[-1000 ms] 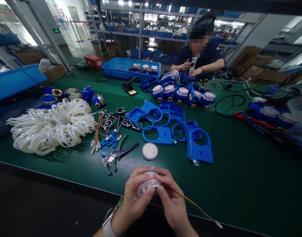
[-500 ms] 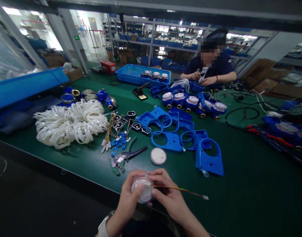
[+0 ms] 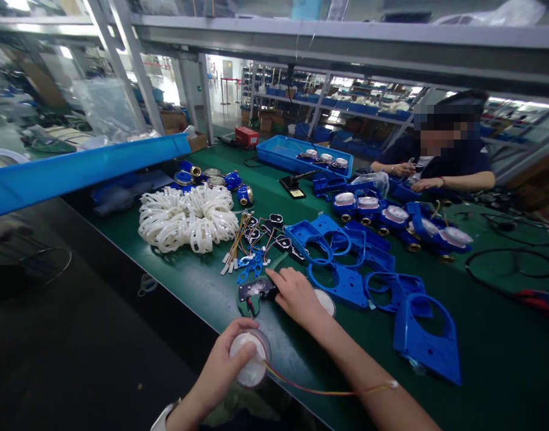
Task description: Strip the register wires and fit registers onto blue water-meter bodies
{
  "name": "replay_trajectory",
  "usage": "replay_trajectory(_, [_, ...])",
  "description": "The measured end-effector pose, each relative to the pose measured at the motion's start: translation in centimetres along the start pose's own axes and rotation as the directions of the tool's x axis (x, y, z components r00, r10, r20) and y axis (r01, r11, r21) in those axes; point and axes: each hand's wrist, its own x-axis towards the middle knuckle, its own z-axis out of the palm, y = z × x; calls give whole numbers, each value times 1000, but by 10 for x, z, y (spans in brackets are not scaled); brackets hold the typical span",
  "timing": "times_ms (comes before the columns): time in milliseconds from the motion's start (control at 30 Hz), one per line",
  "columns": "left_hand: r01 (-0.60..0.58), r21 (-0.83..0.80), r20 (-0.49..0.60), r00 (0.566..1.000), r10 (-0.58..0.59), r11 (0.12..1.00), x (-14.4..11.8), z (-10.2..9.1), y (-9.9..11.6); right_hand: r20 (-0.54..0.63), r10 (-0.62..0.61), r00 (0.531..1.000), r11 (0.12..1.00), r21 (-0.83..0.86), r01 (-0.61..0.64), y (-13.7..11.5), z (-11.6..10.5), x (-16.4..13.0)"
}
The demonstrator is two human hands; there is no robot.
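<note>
**Reaching for the pliers with the disc held in the other hand**

The round clear disc (image 3: 249,359) sits near the front edge of the green bench (image 3: 481,359), gripped in the left hand (image 3: 224,365), whose thumb lies across its pale face and whose fingers curl under it. A thin lead of red and yellow wires (image 3: 328,392) runs out of the disc to the right and passes under the right forearm, ending in a small white plug. The right hand (image 3: 296,293) is stretched forward onto the pliers (image 3: 256,290), fingers closing over the handles; whether it has a firm hold of them I can't tell from here.

To my eye, the thing to do well here is to take the handles squarely, so the tool lifts level, and to keep the forearm from dragging that loose lead, which could tug the disc. Holding the disc level and steady would help too.

Just right of the hand lies a white round cap (image 3: 327,301), partly hidden. Beyond are small blue clips (image 3: 251,266), a fan of coloured wire leads (image 3: 238,242), blue plastic housings (image 3: 346,263) and a heap of white rings (image 3: 188,218). Across the bench another person (image 3: 440,167) works on their own parts.
</note>
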Motion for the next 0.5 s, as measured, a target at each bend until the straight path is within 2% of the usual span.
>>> replay_trajectory(100, [-82, 278, 109, 993, 54, 957, 12, 15, 6, -182, 137, 974, 989, 82, -123, 15, -22, -23])
replay_trajectory(233, [-236, 595, 249, 963, 104, 768, 40, 48, 10, -394, 349, 850, 913, 348, -213, 27, -46, -70])
replay_trajectory(300, [-299, 646, 304, 945, 122, 702, 55, 64, 9, -426, 445, 788, 841, 501, -204, 22, -49, -96])
replay_trajectory(367, [-344, 648, 343, 928, 143, 679, 67, 75, 6, -432, 518, 738, 765, 620, -174, 13, -46, -117])
replay_trajectory(500, [-422, 649, 361, 903, 233, 633, 66, 76, 1, -446, 601, 663, 669, 735, -113, -5, -33, -141])
